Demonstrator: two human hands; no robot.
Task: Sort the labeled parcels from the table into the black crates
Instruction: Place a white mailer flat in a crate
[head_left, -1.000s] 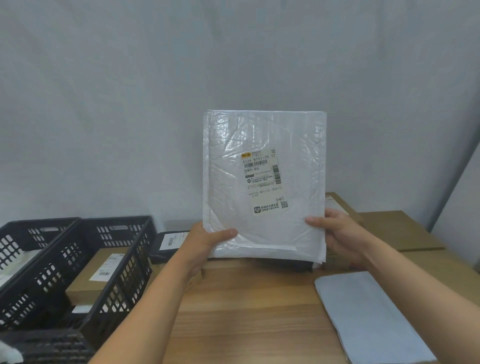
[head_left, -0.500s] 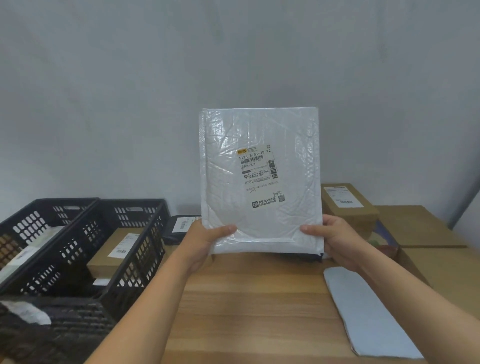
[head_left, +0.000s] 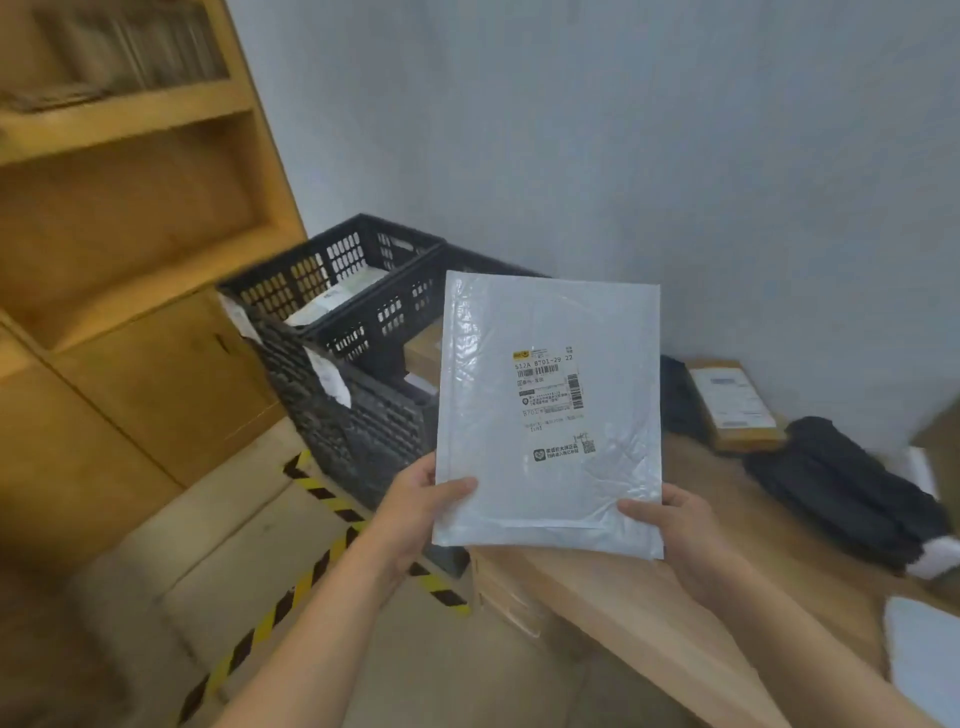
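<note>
I pinch the mailer (head_left: 548, 415) by its lower corners with both hands; misreading its label (head_left: 550, 395) could mean the wrong crate (head_left: 374, 317).

white mailer (head_left: 545, 493): upright, label (head_left: 548, 395) facing camera, raised | black crates (head_left: 384, 317): side by side, behind-left, partly filled

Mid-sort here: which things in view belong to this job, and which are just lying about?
Job: white mailer held by left hand and right hand; black crates; labeled cardboard box and black bag on the table.
Lying about: wooden shelving; striped floor tape.
</note>
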